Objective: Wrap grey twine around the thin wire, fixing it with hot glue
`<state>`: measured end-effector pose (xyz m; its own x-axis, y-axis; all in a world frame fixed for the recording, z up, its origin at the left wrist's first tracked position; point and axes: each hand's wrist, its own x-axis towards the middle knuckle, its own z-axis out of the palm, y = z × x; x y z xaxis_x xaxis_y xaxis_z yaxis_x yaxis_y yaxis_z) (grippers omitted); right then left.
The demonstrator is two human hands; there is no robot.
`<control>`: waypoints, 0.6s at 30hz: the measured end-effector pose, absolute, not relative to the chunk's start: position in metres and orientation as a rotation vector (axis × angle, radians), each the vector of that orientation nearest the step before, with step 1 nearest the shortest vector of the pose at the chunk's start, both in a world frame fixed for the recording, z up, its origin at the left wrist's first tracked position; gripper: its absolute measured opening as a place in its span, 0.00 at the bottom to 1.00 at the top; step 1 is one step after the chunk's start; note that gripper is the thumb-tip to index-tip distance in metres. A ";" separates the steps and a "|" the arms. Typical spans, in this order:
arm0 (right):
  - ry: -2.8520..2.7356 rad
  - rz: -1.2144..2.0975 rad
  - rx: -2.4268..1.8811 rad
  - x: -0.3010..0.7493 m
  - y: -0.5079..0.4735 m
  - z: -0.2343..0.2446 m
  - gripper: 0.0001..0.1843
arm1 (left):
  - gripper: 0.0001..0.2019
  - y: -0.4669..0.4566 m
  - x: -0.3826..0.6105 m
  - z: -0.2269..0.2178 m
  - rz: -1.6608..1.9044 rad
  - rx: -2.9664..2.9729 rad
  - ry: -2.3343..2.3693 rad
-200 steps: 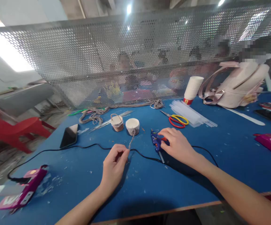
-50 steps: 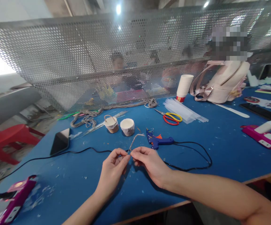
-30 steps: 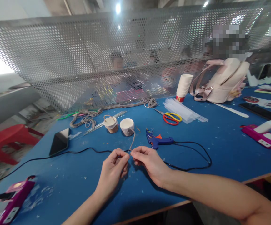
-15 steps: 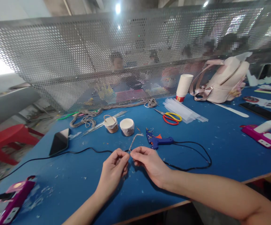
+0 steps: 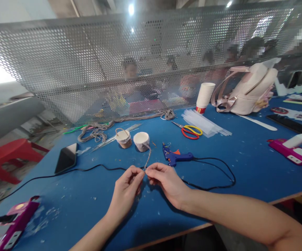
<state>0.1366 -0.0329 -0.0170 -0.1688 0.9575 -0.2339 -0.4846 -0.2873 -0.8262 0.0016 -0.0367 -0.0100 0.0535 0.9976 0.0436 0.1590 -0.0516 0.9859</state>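
A thin twisted cord (image 5: 148, 157) rises from between my fingertips, its free end bending over in front of the white cup. My left hand (image 5: 127, 186) pinches its lower end between thumb and forefinger. Right beside it, my right hand (image 5: 165, 179) pinches the same end, so the fingertips nearly touch. Beyond them stand a small white cup (image 5: 141, 140) with a wrapped outside and a small basket (image 5: 124, 138) with a brown lower part and an arched handle. A blue glue gun (image 5: 177, 157) lies just past my right hand.
Scissors (image 5: 191, 131), clear plastic strips (image 5: 205, 123), stacked paper cups (image 5: 205, 97) and a pink backpack (image 5: 250, 90) line the back right. Grey cord (image 5: 95, 132), thin wires (image 5: 109, 141) and a phone (image 5: 66, 158) lie left. A black cable (image 5: 83, 169) crosses the blue table (image 5: 88, 216); power strips (image 5: 293, 152) sit at both sides.
The cord's free end has swung from pointing right to leaning left, in front of the white cup. Both hands keep their pinch in nearly the same place.
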 end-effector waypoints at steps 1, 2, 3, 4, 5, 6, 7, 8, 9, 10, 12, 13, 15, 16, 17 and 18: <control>-0.730 1.687 -0.934 0.137 -0.033 -0.017 0.09 | 0.11 -0.037 0.002 -0.010 1.135 1.400 1.273; -0.729 1.687 -0.933 0.137 -0.033 -0.017 0.09 | 0.11 -0.036 0.002 -0.010 1.137 1.411 1.280; -0.731 1.688 -0.934 0.137 -0.033 -0.017 0.09 | 0.11 -0.036 0.002 -0.009 1.133 1.418 1.286; -0.734 1.688 -0.934 0.137 -0.033 -0.017 0.09 | 0.11 -0.036 0.001 -0.009 1.128 1.422 1.291; -0.737 1.688 -0.935 0.137 -0.033 -0.017 0.08 | 0.11 -0.036 0.001 -0.009 1.123 1.422 1.297; -0.740 1.686 -0.936 0.137 -0.034 -0.016 0.08 | 0.11 -0.036 0.001 -0.009 1.121 1.418 1.305; -0.745 1.682 -0.938 0.137 -0.034 -0.016 0.08 | 0.11 -0.036 0.002 -0.009 1.121 1.411 1.315; -0.751 1.674 -0.939 0.137 -0.034 -0.016 0.08 | 0.11 -0.036 0.002 -0.008 1.122 1.404 1.325; -0.759 1.666 -0.937 0.137 -0.034 -0.016 0.08 | 0.12 -0.036 0.002 -0.008 1.123 1.395 1.335; -0.766 1.658 -0.936 0.137 -0.034 -0.016 0.08 | 0.12 -0.036 0.003 -0.007 1.122 1.386 1.342; -0.776 1.653 -0.935 0.137 -0.035 -0.016 0.09 | 0.13 -0.036 0.003 -0.006 1.118 1.366 1.336; -0.778 1.655 -0.936 0.136 -0.035 -0.016 0.09 | 0.14 -0.036 0.003 -0.006 1.115 1.358 1.325; -0.773 1.663 -0.940 0.136 -0.035 -0.017 0.10 | 0.14 -0.036 0.003 -0.007 1.117 1.339 1.300; -0.772 1.665 -0.944 0.136 -0.035 -0.017 0.10 | 0.14 -0.036 0.002 -0.008 1.121 1.328 1.290; -0.770 1.666 -0.947 0.136 -0.035 -0.017 0.10 | 0.14 -0.036 0.002 -0.009 1.127 1.313 1.282; -0.766 1.665 -0.949 0.136 -0.035 -0.017 0.10 | 0.14 -0.036 0.002 -0.010 1.133 1.294 1.275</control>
